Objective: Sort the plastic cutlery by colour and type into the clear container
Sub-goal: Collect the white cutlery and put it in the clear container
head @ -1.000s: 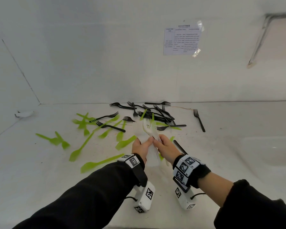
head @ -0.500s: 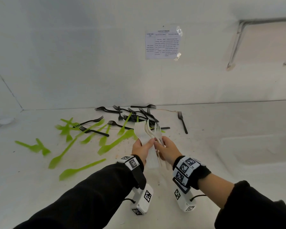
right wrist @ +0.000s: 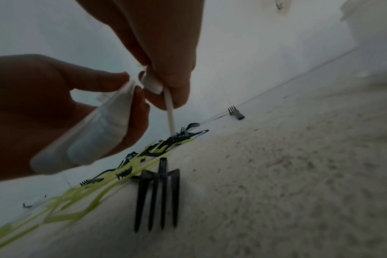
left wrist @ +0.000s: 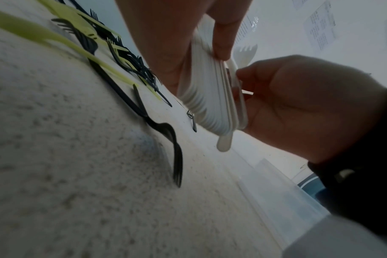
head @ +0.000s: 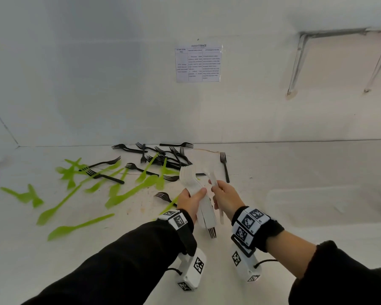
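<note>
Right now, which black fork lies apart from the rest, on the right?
The lone black fork right of the pile, tines toward the wall. No other cutlery touches it, whereas the other black forks lie tangled with green pieces.

White forks (head: 190,190) — black forks (head: 163,156), green knives (head: 75,227).

we've got a plain white wall (head: 97,73) with a printed sheet (head: 198,63) taped to it; right of the sheet there's a metal bracket (head: 299,62); below the sheet, a speckled white counter (head: 141,219) meets the wall.
</note>
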A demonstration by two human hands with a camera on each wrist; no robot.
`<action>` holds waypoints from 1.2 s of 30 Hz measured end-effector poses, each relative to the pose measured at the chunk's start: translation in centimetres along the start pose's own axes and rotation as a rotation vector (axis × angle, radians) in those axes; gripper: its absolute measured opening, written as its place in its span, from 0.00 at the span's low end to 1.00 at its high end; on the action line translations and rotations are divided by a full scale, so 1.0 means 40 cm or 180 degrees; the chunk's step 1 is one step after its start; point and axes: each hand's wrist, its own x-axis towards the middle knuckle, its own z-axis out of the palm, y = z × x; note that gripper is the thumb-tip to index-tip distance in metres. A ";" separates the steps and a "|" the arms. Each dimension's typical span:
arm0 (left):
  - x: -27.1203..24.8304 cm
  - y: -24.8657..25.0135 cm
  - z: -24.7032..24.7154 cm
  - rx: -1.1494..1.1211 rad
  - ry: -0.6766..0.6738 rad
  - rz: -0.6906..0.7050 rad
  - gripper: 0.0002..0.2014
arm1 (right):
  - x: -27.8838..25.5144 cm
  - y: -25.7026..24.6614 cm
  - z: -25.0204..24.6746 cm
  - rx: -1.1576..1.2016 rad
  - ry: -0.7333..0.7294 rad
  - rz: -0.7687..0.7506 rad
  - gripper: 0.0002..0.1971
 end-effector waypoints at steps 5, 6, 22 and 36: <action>-0.011 -0.029 0.041 -0.0042 0.0199 0.0070 0.10 | -0.021 0.025 -0.046 -0.0459 -0.0277 -0.0301 0.14; -0.012 -0.034 0.049 -0.0034 0.0231 0.0070 0.12 | -0.025 0.028 -0.055 -0.0542 -0.0307 -0.0333 0.14; -0.068 -0.057 0.106 -0.0058 0.0240 0.0062 0.12 | -0.041 0.055 -0.113 -0.0372 0.0256 -0.0307 0.08; -0.105 0.005 0.113 0.0518 -0.0585 0.0109 0.16 | -0.060 -0.012 -0.143 -0.0704 0.0184 -0.0208 0.19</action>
